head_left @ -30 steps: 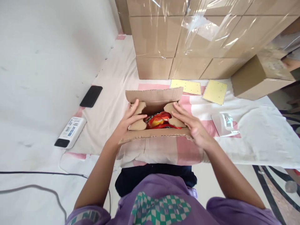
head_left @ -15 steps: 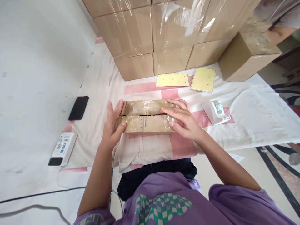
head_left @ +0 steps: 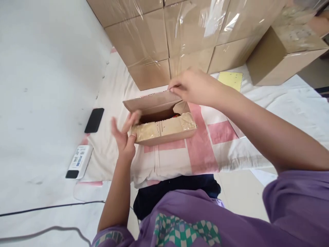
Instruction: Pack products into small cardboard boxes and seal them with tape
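A small cardboard box with clear tape on its flaps stands on the cloth before me. Its far flap is lifted upright, and its near flap lies down. My right hand pinches the upper edge of that far flap near its right end. At the box's left end is my left hand, fingers spread and slightly blurred, thumb against the near left corner. Inside the box it is dark; a bit of something red and yellow peeks out near the right side.
Stacked cardboard boxes under clear film rise behind. At the right stands another box, with part of a person beyond. A yellow card lies near the stack. A black phone and a white power strip-like device lie left, beside the wall.
The far flap has swung up and the box now gapes. My right hand has moved from the box's right end up to that flap. My left fingers have come off the box's side.
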The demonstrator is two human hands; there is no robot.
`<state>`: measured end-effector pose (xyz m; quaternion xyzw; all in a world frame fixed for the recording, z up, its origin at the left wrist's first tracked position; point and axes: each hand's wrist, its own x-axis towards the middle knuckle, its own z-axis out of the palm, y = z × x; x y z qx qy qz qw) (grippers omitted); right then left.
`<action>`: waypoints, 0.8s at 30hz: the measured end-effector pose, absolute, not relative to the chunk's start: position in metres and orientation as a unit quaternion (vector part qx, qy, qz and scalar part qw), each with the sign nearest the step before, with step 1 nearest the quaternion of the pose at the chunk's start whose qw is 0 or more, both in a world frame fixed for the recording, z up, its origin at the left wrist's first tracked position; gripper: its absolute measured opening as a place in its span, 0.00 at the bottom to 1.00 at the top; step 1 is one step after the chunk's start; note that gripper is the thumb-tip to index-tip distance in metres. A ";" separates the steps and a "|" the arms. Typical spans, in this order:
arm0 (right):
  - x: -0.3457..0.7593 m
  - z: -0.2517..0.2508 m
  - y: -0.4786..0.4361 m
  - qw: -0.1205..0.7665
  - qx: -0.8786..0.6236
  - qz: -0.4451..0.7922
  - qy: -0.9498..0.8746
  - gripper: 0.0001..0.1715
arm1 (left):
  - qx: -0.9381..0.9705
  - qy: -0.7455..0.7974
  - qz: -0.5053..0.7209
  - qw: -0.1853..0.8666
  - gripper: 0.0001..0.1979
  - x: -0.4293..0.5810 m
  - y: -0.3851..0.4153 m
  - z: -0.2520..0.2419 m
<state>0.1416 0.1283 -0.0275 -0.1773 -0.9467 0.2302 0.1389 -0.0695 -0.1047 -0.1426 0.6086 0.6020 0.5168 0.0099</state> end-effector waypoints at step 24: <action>0.372 -0.131 0.110 0.236 -0.701 0.344 -0.578 0.17 | 0.794 0.453 0.353 0.198 0.53 0.190 -0.003 -0.162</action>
